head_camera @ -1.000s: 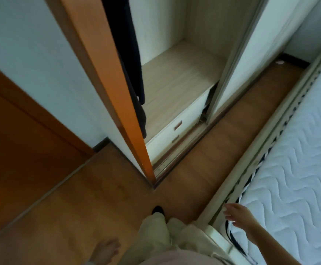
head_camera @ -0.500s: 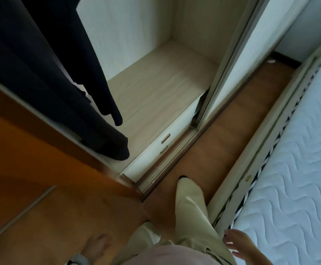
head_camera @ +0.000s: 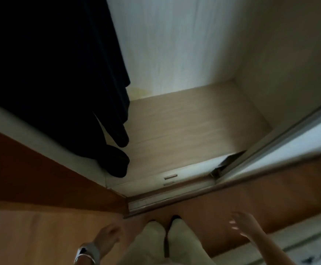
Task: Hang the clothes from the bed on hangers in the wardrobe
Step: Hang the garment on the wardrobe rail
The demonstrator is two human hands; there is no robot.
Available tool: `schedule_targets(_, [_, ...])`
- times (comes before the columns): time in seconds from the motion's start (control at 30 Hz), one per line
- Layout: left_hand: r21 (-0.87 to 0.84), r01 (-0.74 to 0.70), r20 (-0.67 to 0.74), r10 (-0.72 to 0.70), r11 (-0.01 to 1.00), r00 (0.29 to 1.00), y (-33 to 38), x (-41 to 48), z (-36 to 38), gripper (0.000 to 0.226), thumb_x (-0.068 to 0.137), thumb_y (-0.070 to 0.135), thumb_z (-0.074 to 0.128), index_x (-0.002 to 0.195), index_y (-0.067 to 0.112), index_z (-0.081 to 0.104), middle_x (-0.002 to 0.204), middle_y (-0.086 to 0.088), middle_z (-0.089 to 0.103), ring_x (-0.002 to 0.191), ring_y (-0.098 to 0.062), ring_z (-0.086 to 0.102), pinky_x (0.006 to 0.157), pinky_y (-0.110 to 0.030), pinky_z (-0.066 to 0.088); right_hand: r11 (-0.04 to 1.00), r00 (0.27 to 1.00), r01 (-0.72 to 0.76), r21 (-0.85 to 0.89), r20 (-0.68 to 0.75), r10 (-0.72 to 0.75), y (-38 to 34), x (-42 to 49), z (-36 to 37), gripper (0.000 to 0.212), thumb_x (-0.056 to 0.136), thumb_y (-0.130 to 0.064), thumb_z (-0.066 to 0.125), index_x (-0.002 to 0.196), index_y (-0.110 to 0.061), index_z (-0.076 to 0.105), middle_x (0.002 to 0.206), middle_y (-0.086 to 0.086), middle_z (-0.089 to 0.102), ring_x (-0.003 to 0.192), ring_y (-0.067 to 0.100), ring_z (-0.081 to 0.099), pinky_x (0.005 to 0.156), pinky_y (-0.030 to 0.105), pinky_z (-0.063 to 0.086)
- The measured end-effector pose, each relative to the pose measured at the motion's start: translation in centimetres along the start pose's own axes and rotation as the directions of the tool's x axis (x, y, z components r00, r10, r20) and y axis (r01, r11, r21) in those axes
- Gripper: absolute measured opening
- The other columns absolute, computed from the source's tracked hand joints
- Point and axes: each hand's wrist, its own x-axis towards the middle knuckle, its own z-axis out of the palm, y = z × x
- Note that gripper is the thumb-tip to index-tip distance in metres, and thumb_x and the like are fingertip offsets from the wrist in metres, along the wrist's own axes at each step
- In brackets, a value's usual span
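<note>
I stand facing the open wardrobe (head_camera: 194,127), looking down at its pale wooden shelf. Dark navy clothes (head_camera: 60,73) hang inside on the left, their sleeves dangling to just above the shelf's front edge. My left hand (head_camera: 108,239), a watch on its wrist, hangs low at the bottom centre-left with loosely curled fingers and holds nothing. My right hand (head_camera: 245,224) is raised at the lower right, fingers spread, empty. No hanger is in view. Only a strip of the bed (head_camera: 299,253) shows at the bottom right corner.
Two drawers with small handles (head_camera: 170,176) sit under the shelf. The sliding door (head_camera: 289,142) stands at the right, its floor track (head_camera: 165,201) in front of my feet. An orange-brown door panel (head_camera: 31,169) is at the left. Wooden floor lies below.
I have stepped up to and turned square onto the wardrobe; the bed has slid nearly out of view. My right hand has come off the bed edge and risen, fingers spread.
</note>
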Motion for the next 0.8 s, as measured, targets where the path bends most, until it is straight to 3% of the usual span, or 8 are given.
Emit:
schedule_targets(0.1, [0.066, -0.206, -0.026, 0.209, 0.976, 0.978, 6.5, -1.7, -1.7, 0.008, 0.087, 0.022, 0.061, 0.083, 0.029, 0.063, 0.095, 0.001, 0.063, 0.108, -0.025, 0.059, 0.088, -0.033, 0.045, 0.971, 0.972, 0.227, -0.081, 0.088, -0.219, -8.7, 1.8, 0.5, 0.028, 0.093, -0.001, 0.046, 0.115, 0.010, 0.056, 0.076, 0.010, 0.058, 0.070, 0.025, 0.054, 0.066, 0.029, 0.047])
schedule_targets(0.2, [0.079, -0.487, -0.125, 0.493, 0.870, 0.861, 15.2, -5.5, -4.5, 0.009, 0.087, 0.042, 0.052, 0.093, 0.037, 0.056, 0.102, 0.016, 0.061, 0.089, 0.013, 0.060, 0.087, -0.020, 0.041, 0.857, 0.864, 0.501, -0.119, 0.116, -0.489, -19.9, 0.2, 1.5, 0.027, 0.093, -0.010, 0.048, 0.111, 0.004, 0.062, 0.084, 0.009, 0.062, 0.083, 0.026, 0.057, 0.083, 0.034, 0.047])
schedule_targets(0.27, [0.131, -0.669, -0.201, 0.680, 0.732, 0.705, 20.7, -8.5, -6.5, 0.019, 0.091, 0.026, 0.049, 0.093, 0.044, 0.055, 0.097, 0.027, 0.062, 0.088, 0.023, 0.056, 0.086, -0.009, 0.042, 0.707, 0.712, 0.702, -0.089, 0.120, -0.692, -27.5, -3.3, 1.9, 0.023, 0.092, -0.009, 0.048, 0.106, 0.000, 0.065, 0.086, 0.008, 0.064, 0.081, 0.023, 0.059, 0.081, 0.023, 0.048])
schedule_targets(0.4, [0.259, -0.867, -0.424, 0.856, 0.427, 0.295, 30.1, -16.2, -9.3, 0.023, 0.090, 0.019, 0.052, 0.094, 0.041, 0.060, 0.091, 0.027, 0.068, 0.096, 0.013, 0.059, 0.083, 0.002, 0.042, 0.315, 0.313, 0.949, 0.001, 0.112, -0.943, -40.0, -14.4, 1.8, 0.015, 0.092, -0.019, 0.050, 0.097, -0.023, 0.064, 0.091, -0.002, 0.067, 0.091, 0.014, 0.063, 0.089, 0.025, 0.045])
schedule_targets(0.5, [0.460, -0.862, -0.557, 0.825, 0.212, -0.094, 35.7, -22.0, -10.6, 0.018, 0.089, 0.022, 0.055, 0.099, 0.034, 0.064, 0.080, 0.017, 0.069, 0.086, 0.000, 0.065, 0.074, -0.003, 0.047, 0.044, 0.038, 0.995, 0.090, 0.069, -0.997, -46.6, -22.9, 0.4, 0.019, 0.092, -0.020, 0.051, 0.104, -0.020, 0.066, 0.095, -0.008, 0.068, 0.092, 0.003, 0.062, 0.075, 0.003, 0.043])
schedule_targets(0.57, [0.536, -0.837, -0.598, 0.751, 0.113, -0.281, 38.7, -25.9, -11.7, 0.018, 0.085, 0.024, 0.053, 0.092, 0.038, 0.062, 0.074, 0.011, 0.070, 0.069, -0.005, 0.066, 0.062, -0.006, 0.048, -0.111, -0.112, 0.984, 0.137, 0.000, -0.994, -49.9, -27.1, -0.6, 0.018, 0.092, -0.018, 0.052, 0.101, -0.020, 0.066, 0.092, -0.009, 0.068, 0.087, -0.001, 0.061, 0.067, -0.004, 0.041])
schedule_targets(0.7, [0.675, -0.725, -0.612, 0.656, 0.141, -0.442, 44.7, -31.2, -14.9, 0.018, 0.087, 0.014, 0.055, 0.086, 0.030, 0.064, 0.057, 0.013, 0.064, 0.056, -0.003, 0.059, 0.054, -0.002, 0.041, -0.308, -0.294, 0.937, 0.166, -0.104, -0.950, -54.6, -34.1, -2.3, 0.020, 0.093, -0.019, 0.048, 0.105, -0.020, 0.064, 0.090, -0.011, 0.063, 0.081, -0.001, 0.058, 0.069, 0.002, 0.042])
schedule_targets(0.8, [0.779, -0.558, -0.591, 0.631, 0.285, -0.503, 48.5, -34.1, -17.5, 0.020, 0.087, 0.015, 0.052, 0.099, 0.019, 0.068, 0.080, 0.007, 0.069, 0.075, -0.007, 0.062, 0.076, -0.012, 0.048, -0.392, -0.362, 0.904, 0.170, -0.184, -0.914, -57.5, -38.3, -3.3, 0.024, 0.092, -0.019, 0.048, 0.110, -0.014, 0.064, 0.099, -0.004, 0.064, 0.093, 0.009, 0.059, 0.090, 0.022, 0.046])
